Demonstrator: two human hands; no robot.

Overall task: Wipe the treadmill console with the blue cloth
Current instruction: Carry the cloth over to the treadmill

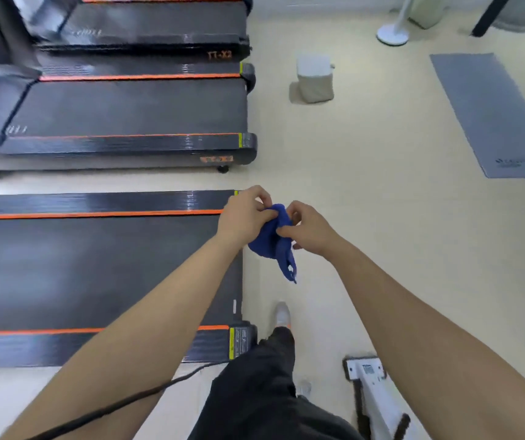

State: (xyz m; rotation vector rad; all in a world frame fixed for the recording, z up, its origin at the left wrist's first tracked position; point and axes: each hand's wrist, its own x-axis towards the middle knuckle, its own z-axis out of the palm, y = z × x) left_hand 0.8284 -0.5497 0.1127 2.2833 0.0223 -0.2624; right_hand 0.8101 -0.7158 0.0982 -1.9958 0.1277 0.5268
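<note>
A crumpled blue cloth (273,239) hangs between both hands in the middle of the view, one end dangling down. My left hand (243,214) pinches its top edge from the left. My right hand (307,228) grips it from the right. Both hands hover over the rear end of the nearest treadmill (96,271), a black belt with orange side stripes. No treadmill console is in view.
Two more treadmills (134,119) lie parallel beyond the near one. A grey mat (492,112) lies on the floor at right, a small white and beige bin (315,79) stands ahead, a fan base (392,33) sits further back. A white machine foot (372,392) and a black cable (134,398) are near my legs.
</note>
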